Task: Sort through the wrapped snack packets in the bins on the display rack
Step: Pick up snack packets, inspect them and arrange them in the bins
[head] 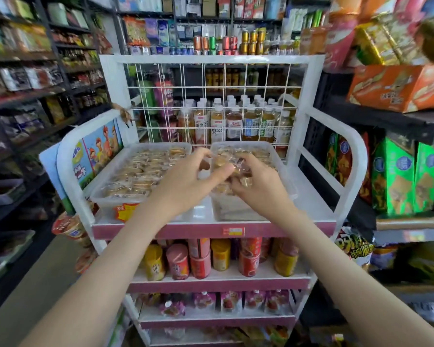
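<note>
Two clear plastic bins stand side by side on the top shelf of a white display rack [211, 220]. The left bin [103, 196] is packed with brown snacks in clear wrappers [140, 171]. The right bin [281, 169] holds more wrapped packets [256, 154], and its front part looks bare. Both hands meet over the right bin. My left hand [188, 181] pinches a wrapped packet [221, 162] between thumb and fingers. My right hand [258, 186] grips several wrapped packets [244, 180] in curled fingers.
A white wire grid [211, 101] backs the top shelf, with drink bottles [236, 121] behind it. Curved white side rails [346, 151] flank the bins. Canisters [201, 261] fill the shelf below. Crowded store shelves stand close on both sides.
</note>
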